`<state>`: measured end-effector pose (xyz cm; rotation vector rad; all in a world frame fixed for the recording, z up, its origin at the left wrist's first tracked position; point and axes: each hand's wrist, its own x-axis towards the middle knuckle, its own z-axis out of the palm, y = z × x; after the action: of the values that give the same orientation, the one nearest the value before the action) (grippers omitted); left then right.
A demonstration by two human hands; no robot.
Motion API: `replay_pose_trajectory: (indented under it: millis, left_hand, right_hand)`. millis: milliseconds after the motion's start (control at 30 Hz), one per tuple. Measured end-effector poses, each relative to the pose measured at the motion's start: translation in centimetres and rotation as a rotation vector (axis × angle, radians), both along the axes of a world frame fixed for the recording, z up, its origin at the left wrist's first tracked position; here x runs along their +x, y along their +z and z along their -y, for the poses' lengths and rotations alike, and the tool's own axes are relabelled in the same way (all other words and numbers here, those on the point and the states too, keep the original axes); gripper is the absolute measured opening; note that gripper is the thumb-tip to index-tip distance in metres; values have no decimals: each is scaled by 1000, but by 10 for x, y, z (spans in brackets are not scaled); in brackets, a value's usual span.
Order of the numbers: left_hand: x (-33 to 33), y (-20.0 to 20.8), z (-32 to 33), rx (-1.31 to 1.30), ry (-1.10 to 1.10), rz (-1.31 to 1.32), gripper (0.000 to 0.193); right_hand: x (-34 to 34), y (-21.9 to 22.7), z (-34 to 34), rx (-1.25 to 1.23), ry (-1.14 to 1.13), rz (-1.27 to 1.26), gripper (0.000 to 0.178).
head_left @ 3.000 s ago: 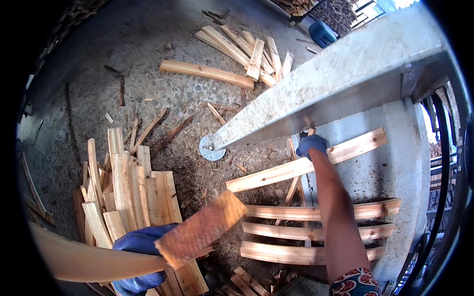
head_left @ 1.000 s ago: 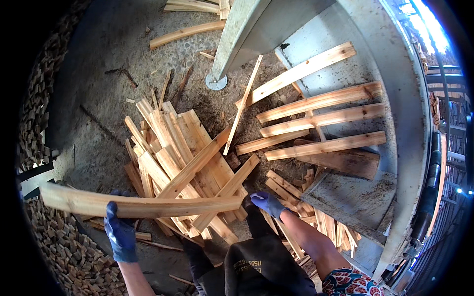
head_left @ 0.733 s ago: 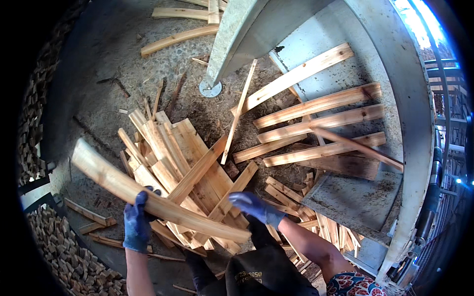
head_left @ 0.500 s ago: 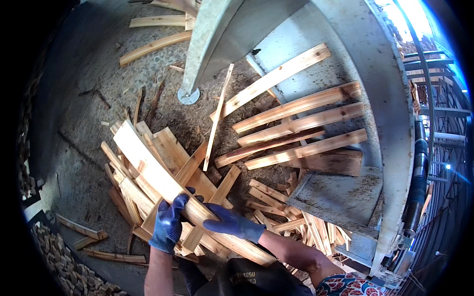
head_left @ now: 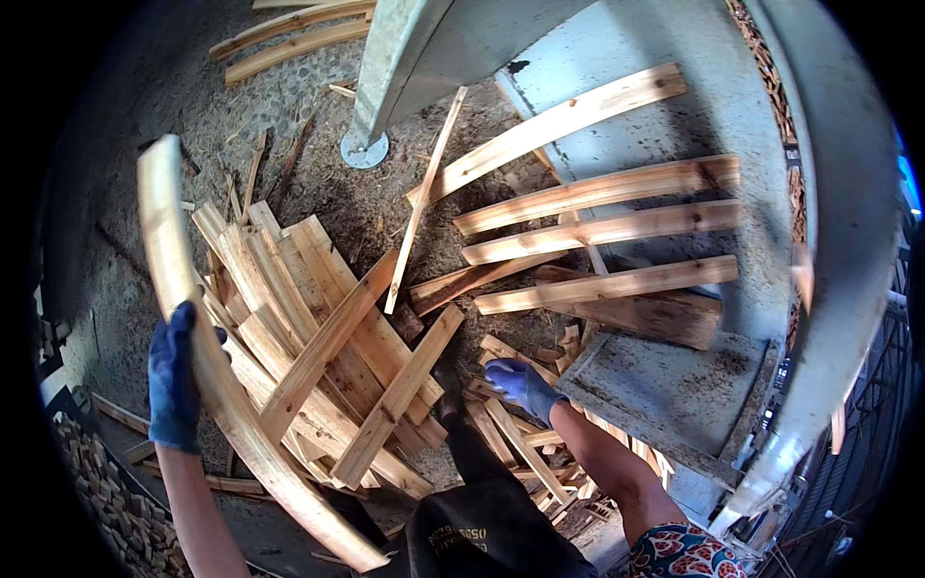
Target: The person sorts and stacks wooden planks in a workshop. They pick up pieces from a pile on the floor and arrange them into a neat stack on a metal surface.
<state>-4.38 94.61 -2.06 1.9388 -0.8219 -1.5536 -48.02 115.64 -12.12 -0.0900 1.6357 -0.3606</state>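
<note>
My left hand (head_left: pixel 173 380), in a blue glove, is closed around the middle of a long, pale wooden board (head_left: pixel 166 236). That board is raised at the left, its near end reaching down toward my apron (head_left: pixel 482 539). Under and beside it lies a heap of loose boards (head_left: pixel 381 361), several crossing one another at angles. My right hand (head_left: pixel 525 385), gloved too, is apart from the board with its fingers stretched out. It hovers over short wood pieces, just left of a grey metal ledge (head_left: pixel 674 390).
Several boards (head_left: pixel 602 231) rest against a grey metal chute at the right. A metal post (head_left: pixel 364 149) with a round foot stands on the littered floor. More boards (head_left: pixel 299 48) lie at the far left, and stacked wood pieces (head_left: pixel 111 501) at the near left.
My left hand has carried the board leftward, off the middle of the heap. My right hand has let go of it and moved to the right.
</note>
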Motion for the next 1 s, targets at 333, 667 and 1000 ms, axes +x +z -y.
replay_pose_trajectory:
  millis: [333,667,1000]
  left_hand:
    - [-118,-105,-38,-798,-568,566,47]
    - [-274,-244,-111,-586,-862,279,50]
    - [-330,-336,-119,-449,-888,402,60]
  right_hand:
    - [22,-182,67,-71,-449,-156,50]
    - [-16,-115,-24,120,-119,12,39]
    - [-84,-109,-53,101,-544,23,53]
